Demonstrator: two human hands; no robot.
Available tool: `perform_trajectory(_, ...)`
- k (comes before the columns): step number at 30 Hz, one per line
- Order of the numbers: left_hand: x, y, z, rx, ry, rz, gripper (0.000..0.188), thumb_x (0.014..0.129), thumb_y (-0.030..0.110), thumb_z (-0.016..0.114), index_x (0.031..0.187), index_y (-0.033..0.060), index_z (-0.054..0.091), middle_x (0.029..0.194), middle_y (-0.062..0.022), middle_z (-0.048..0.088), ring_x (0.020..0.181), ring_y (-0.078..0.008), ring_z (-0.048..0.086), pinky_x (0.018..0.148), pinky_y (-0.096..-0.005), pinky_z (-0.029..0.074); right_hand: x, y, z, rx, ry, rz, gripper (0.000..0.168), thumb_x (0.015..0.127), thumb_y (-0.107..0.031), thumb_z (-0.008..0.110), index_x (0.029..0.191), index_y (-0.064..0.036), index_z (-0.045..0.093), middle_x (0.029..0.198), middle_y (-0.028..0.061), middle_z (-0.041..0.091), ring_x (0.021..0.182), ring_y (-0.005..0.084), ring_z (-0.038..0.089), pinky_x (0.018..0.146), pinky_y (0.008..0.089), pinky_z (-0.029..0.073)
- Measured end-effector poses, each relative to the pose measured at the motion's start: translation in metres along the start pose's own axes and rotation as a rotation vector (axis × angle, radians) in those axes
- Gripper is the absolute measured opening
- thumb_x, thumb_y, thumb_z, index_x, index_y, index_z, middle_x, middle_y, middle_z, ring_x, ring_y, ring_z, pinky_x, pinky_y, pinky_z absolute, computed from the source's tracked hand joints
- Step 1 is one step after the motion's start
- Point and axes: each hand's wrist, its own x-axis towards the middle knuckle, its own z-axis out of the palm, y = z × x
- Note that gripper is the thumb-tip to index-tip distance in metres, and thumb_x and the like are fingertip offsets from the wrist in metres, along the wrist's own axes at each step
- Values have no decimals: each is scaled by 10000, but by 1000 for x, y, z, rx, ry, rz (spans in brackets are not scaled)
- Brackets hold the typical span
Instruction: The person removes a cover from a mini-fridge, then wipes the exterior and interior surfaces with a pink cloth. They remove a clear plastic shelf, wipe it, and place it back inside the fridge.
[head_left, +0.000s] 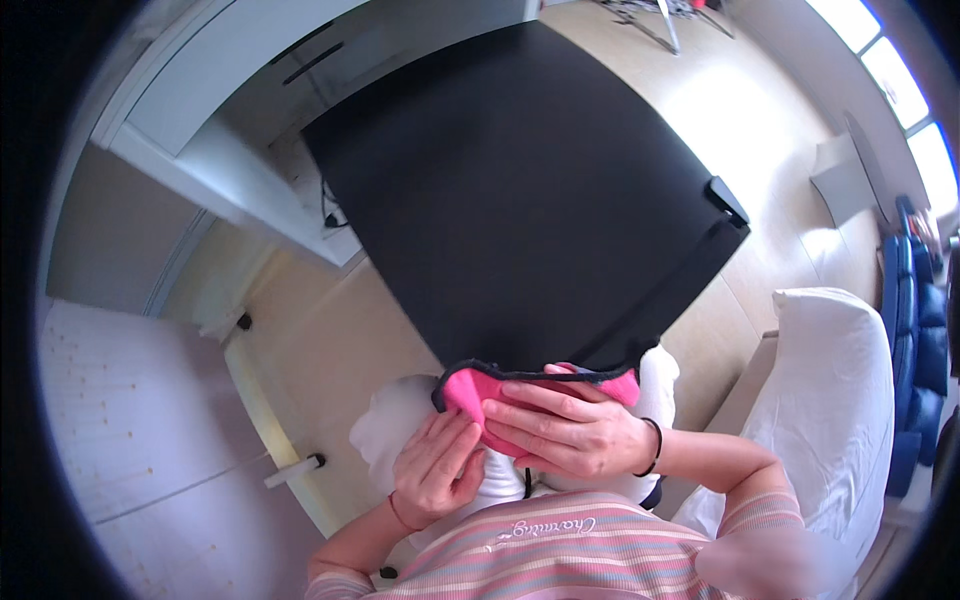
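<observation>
A folded piece of pink soft fabric with a dark edging band (469, 394) is held up above my lap, at the near edge of a black flat-topped appliance. My right hand (581, 435) grips it, several fingers laid across its near face and what looks like a fingertip showing past the dark edge. Against the fabric's lower left part rest the fingertips of my left hand (441, 465), with the thumb apart from it. Whether that hand pinches the fabric is not visible. The fabric's far side and the exact kind of item are hidden.
The black appliance top (510, 172), with a hinge cover (726, 201) at its right corner, spans the middle. White furniture (247, 180) stands at the left, above a pale panel (150, 420) on feet. To the right are a white-covered seat (817, 405) and blue cushions (915, 337).
</observation>
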Motion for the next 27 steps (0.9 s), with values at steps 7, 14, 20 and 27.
perform_trajectory(7,26,23,7,59,-197,18,362,885,99,672,1237,11,670,1354,-154,597,1275,-357,559,1154,-531,328,-3,29,-27,68,249,280,234,814,-209,778,960,-44,699,945,77,691,853,232,631,711,342,494)
perform_trajectory(14,24,23,9,110,-320,399,362,868,111,610,1207,13,694,1302,-110,653,1274,-238,584,1135,-391,393,18,23,-25,22,287,290,244,708,-124,818,937,-101,740,932,65,676,835,210,607,697,335,498)
perform_trajectory(20,10,20,8,11,-156,334,312,861,140,616,1125,23,735,1215,-104,699,1208,-227,634,1095,-387,439,44,20,-9,109,186,185,179,720,-94,793,893,-91,743,952,72,654,887,221,590,713,342,502)
perform_trajectory(27,4,18,14,21,-58,286,281,848,150,625,1077,64,762,1166,-76,721,1138,-199,669,1053,-352,465,59,16,-8,121,115,157,204,663,-88,801,851,-65,727,874,51,624,800,200,580,637,324,486)
